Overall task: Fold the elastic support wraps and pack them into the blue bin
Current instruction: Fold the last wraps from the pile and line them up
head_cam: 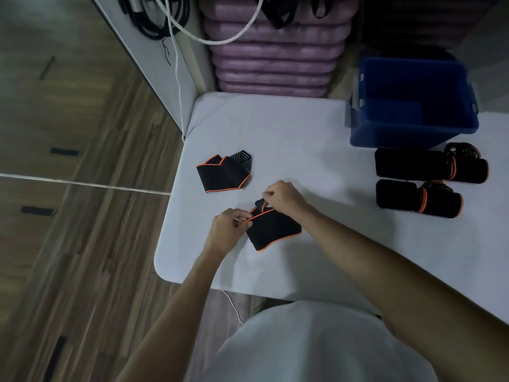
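The task looks about midway. At the middle of the white worktop (pixel 316 150), the left hand (pixel 228 230) and right hand (pixel 283 197) each pinch the orange-trimmed edge of a black elastic support wrap (pixel 271 230), its fold unfinished. At ten o'clock from it lies a second black orange-edged wrap (pixel 223 173), loosely folded. At three o'clock rest two rolled black wraps (pixel 429 164), well apart from the hands. At one o'clock the blue plastic bin (pixel 413 130) appears to hold none yet.
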